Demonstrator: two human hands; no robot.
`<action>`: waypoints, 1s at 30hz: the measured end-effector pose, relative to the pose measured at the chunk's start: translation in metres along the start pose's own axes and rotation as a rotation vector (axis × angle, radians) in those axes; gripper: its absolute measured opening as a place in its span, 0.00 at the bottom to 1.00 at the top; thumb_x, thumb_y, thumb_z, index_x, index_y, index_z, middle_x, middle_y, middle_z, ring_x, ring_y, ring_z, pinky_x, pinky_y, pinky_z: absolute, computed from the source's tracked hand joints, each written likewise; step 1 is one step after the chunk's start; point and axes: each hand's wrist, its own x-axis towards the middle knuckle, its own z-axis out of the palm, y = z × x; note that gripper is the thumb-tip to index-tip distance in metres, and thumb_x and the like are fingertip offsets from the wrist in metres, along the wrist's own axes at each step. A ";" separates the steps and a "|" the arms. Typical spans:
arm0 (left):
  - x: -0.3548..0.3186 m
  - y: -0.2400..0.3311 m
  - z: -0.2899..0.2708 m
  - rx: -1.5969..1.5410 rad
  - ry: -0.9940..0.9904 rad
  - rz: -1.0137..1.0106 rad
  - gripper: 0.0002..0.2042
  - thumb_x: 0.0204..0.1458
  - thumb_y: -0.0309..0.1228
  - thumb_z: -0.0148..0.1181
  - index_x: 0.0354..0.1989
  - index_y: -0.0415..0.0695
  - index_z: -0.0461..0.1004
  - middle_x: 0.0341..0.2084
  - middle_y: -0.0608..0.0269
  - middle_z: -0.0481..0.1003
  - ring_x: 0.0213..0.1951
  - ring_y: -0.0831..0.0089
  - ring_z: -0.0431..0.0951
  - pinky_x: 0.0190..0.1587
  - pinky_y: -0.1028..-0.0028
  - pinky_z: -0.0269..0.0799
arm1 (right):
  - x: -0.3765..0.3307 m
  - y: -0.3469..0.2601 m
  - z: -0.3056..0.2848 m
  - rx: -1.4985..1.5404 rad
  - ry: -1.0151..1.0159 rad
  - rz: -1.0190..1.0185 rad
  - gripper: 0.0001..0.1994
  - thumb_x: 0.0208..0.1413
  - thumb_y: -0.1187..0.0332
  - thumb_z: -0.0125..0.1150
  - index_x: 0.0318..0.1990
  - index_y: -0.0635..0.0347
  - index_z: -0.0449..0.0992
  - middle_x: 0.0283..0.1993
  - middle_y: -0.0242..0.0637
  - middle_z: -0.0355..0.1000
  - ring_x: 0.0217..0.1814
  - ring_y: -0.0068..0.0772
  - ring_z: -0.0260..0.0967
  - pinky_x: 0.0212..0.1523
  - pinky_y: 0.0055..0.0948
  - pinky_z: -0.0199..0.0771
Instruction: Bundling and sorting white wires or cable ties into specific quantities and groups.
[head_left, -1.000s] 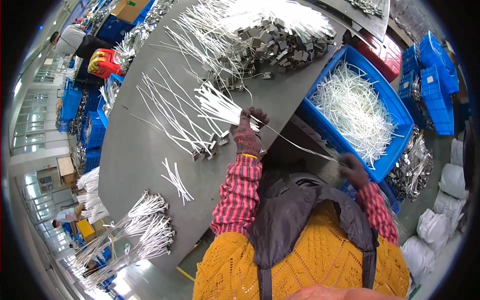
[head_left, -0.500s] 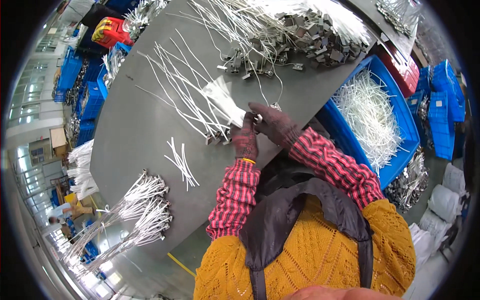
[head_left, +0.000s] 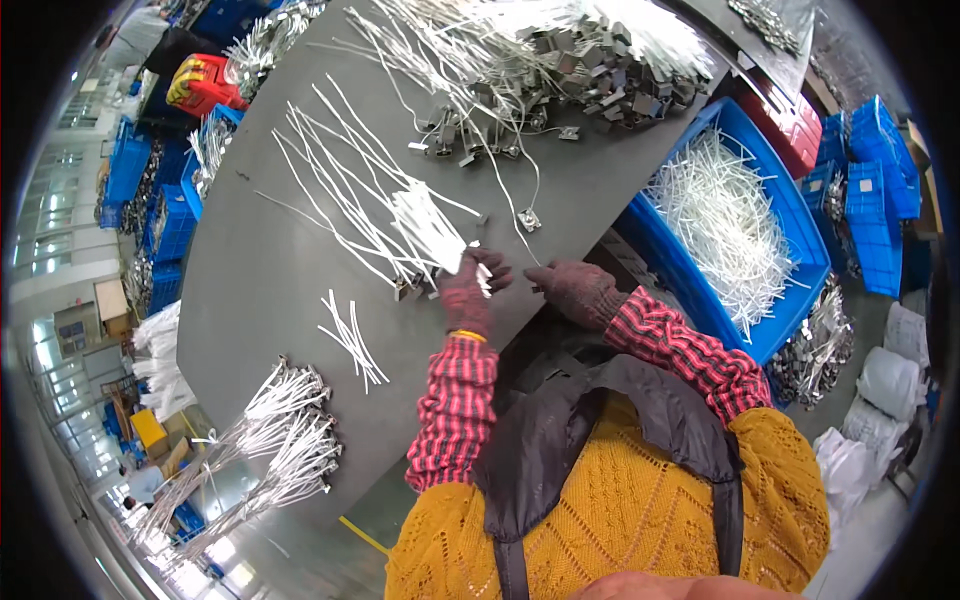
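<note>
My left hand (head_left: 468, 295), in a dark red knitted glove, is closed round the lower end of a bundle of short white tubes (head_left: 425, 225) above the grey table. Beside it, to the right, my gloved right hand (head_left: 580, 290) pinches the end of a thin white wire (head_left: 512, 213) that runs up to the far pile. A small square metal piece (head_left: 528, 218) on another thin wire lies just beyond my hands. Left of the bundle, several sleeved wires (head_left: 335, 205) lie fanned out, their metal ends partly behind my left hand.
A large pile of metal pieces (head_left: 600, 75) with white wires covers the table's far side. A blue bin (head_left: 790, 310) of white tubes stands at the right. Loose tubes (head_left: 352, 343) and tied wire bundles (head_left: 285, 420) lie on the left of the grey table (head_left: 240, 290).
My right hand has come away from my left, moving down and right, and now has a wire end in its fingers. The left hand has lowered slightly, still with the tubes.
</note>
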 end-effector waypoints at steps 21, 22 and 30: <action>0.031 -0.030 0.106 -0.408 -0.067 0.103 0.16 0.63 0.43 0.53 0.43 0.41 0.73 0.36 0.57 0.78 0.36 0.59 0.80 0.36 0.65 0.79 | -0.376 0.229 0.085 0.708 0.619 0.919 0.13 0.50 0.70 0.58 0.44 0.58 0.78 0.31 0.34 0.75 0.25 0.24 0.68 0.26 0.27 0.70; 0.032 -0.026 0.105 -0.401 -0.063 0.123 0.15 0.62 0.43 0.54 0.43 0.42 0.73 0.36 0.57 0.78 0.36 0.59 0.80 0.36 0.65 0.79 | -0.388 0.236 0.089 0.762 0.624 0.940 0.13 0.50 0.70 0.58 0.44 0.58 0.78 0.29 0.33 0.74 0.23 0.22 0.67 0.24 0.27 0.69; 0.028 -0.004 0.096 -0.405 0.014 0.152 0.13 0.62 0.41 0.55 0.42 0.43 0.73 0.34 0.58 0.78 0.33 0.60 0.79 0.34 0.65 0.78 | -0.406 0.256 0.107 0.961 0.718 0.883 0.11 0.49 0.72 0.60 0.41 0.58 0.77 0.27 0.30 0.71 0.18 0.19 0.61 0.17 0.25 0.61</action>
